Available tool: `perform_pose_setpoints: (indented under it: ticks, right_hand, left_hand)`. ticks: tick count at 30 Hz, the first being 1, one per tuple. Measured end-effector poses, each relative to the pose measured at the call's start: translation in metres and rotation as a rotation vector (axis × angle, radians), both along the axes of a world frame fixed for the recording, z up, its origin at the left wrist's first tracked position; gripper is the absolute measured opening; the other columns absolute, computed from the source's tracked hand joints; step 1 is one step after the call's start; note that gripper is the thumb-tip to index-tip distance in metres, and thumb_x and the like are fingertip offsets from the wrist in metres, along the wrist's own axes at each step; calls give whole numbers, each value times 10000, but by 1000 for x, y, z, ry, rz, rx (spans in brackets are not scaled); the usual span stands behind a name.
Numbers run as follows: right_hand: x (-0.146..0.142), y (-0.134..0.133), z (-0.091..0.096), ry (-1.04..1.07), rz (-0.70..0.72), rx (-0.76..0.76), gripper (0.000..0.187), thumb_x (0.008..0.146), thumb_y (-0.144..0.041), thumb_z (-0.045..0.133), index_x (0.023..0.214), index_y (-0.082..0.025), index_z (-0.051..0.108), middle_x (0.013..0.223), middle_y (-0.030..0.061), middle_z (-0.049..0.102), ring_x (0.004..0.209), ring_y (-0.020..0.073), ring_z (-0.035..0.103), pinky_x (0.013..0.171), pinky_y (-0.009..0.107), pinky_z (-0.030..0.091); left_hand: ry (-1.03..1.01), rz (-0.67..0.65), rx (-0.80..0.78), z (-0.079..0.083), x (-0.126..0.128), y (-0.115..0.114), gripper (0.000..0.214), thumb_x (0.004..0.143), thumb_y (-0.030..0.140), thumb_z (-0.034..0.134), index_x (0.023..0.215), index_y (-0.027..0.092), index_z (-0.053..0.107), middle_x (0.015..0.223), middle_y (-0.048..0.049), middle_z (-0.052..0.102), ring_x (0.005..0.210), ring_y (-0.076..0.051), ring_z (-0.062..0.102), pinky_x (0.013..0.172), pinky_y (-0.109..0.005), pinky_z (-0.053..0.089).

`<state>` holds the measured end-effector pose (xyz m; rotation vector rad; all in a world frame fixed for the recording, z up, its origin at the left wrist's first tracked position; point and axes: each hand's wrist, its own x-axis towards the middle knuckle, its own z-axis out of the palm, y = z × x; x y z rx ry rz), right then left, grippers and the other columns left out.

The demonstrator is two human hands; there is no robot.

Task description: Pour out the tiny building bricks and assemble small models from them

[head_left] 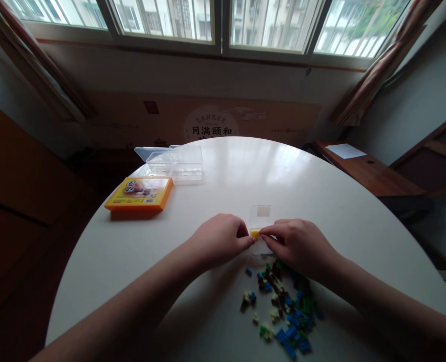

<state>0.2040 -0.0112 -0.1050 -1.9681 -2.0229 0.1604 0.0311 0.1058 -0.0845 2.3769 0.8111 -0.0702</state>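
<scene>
Both hands meet over the middle of the round white table (215,181). My left hand (219,239) is curled into a pinch, and my right hand (298,246) is curled too. Between their fingertips sits a small yellow brick (254,234), held by both. Just behind the hands lies a small clear plastic box (262,213), partly hidden by the fingers. Near my right wrist a loose pile of tiny bricks (283,306) in blue, green, brown and cream spreads toward the table's near edge.
An orange flat box (140,193) lies at the left of the table. Behind it stands a larger clear plastic case (176,163) with its lid open. A wooden desk with a sheet of paper (345,151) is at the right, under the window.
</scene>
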Motion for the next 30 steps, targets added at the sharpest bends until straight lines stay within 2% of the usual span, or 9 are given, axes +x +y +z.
perform_pose_setpoints:
  ticks: [13, 20, 27, 30]
  right_hand:
    - [-1, -2, 0, 8, -9, 2, 193, 901, -286, 570, 880, -302, 761, 819, -25, 732, 725, 149, 661, 631, 251, 401]
    - [1, -2, 2, 15, -8, 20, 207, 900, -282, 580, 980, -320, 767, 809, -17, 728, 714, 145, 651, 628, 251, 399]
    - [4, -1, 1, 39, 7, -3, 191, 893, -290, 577, 848, -294, 762, 817, -21, 728, 727, 140, 652, 642, 250, 412]
    - [2, 0, 1, 48, 6, -18, 186, 890, -297, 578, 852, -303, 760, 813, -28, 727, 723, 139, 653, 637, 249, 412]
  left_hand:
    - [1, -10, 16, -2, 0, 1, 283, 818, 442, 563, 804, 226, 746, 815, -28, 743, 719, -191, 626, 575, -273, 377]
    - [-2, -10, 11, -3, 0, 1, 287, 822, 445, 561, 816, 226, 746, 825, -30, 742, 721, -190, 625, 572, -276, 375]
    - [4, -1, 2, -2, 0, 1, 290, 819, 458, 565, 819, 231, 746, 828, -29, 742, 726, -194, 629, 570, -273, 377]
    - [7, -2, 7, -2, 0, 2, 283, 817, 454, 566, 806, 231, 739, 819, -26, 741, 722, -197, 630, 576, -269, 385]
